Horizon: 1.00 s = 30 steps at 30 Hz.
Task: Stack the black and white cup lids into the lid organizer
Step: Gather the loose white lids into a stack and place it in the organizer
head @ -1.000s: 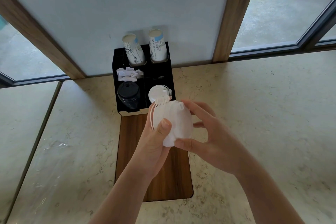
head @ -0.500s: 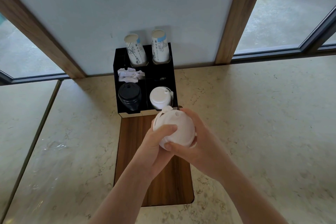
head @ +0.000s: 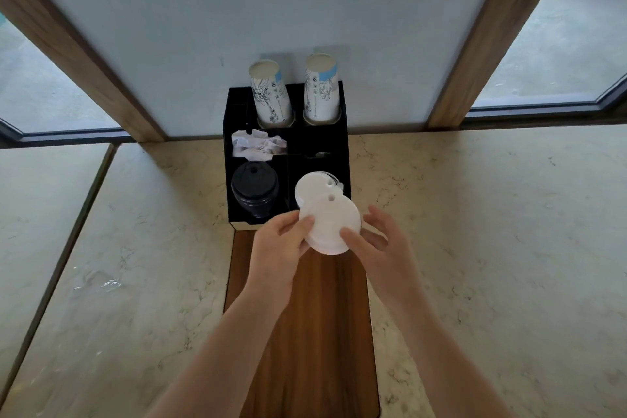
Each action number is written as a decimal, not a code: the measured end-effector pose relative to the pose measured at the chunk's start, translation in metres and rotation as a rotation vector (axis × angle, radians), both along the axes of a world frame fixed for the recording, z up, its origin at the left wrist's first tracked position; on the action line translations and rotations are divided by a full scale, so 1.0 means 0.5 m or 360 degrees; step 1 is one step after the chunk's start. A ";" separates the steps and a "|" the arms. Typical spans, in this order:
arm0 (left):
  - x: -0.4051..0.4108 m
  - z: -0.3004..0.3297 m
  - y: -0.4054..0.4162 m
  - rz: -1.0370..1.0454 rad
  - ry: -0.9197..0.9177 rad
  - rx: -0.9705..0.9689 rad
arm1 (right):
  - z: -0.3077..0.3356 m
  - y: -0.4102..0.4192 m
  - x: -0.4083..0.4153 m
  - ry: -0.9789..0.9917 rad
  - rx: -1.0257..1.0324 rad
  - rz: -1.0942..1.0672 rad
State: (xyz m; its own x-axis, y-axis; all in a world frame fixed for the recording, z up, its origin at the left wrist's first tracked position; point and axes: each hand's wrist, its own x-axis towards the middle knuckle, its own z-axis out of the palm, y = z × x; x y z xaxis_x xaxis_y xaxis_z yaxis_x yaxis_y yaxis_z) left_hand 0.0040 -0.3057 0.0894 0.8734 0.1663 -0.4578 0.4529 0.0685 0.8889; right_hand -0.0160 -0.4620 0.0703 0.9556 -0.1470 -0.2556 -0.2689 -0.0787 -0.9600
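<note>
I see my left hand (head: 276, 248) and right hand (head: 376, 244) with fingers curled round a stack of round white plastic cup lids (head: 330, 226), held just in front of the black compartmented lid organizer (head: 344, 146). Its front right bay holds more white lids (head: 314, 185); the front left bay holds stacked black plastic lids (head: 254, 188). Crumpled white paper (head: 258, 146) lies behind, then two printed paper cup stacks (head: 271, 95). Below sits a dark wooden board (head: 305, 332) set in the pale marble surface (head: 492, 231). Behind stand a white wall panel and wood-framed windows.

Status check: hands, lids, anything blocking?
Left hand and right hand grip white lids. Held just before organizer. Nothing blocking.
</note>
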 end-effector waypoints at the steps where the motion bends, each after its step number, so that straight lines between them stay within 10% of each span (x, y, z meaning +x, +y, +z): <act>1: 0.021 -0.003 0.008 -0.0045 -0.0029 0.0117 | -0.007 0.004 0.013 0.0030 0.0041 -0.0036; 10: 0.219 -0.037 0.011 -0.0466 -0.0236 0.1088 | -0.049 0.117 0.085 0.0119 0.0222 -0.0037; 30: 0.306 -0.074 -0.046 -0.0844 0.0126 0.1204 | -0.079 0.132 0.140 0.0257 0.0180 0.0013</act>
State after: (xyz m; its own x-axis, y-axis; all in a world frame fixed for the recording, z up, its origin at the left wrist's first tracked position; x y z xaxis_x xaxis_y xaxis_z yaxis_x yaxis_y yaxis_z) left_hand 0.1571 -0.3287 0.0524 0.8914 0.0326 -0.4520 0.3202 -0.7510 0.5775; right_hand 0.0540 -0.3958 0.0310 0.9020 -0.1008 -0.4199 -0.4197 0.0243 -0.9073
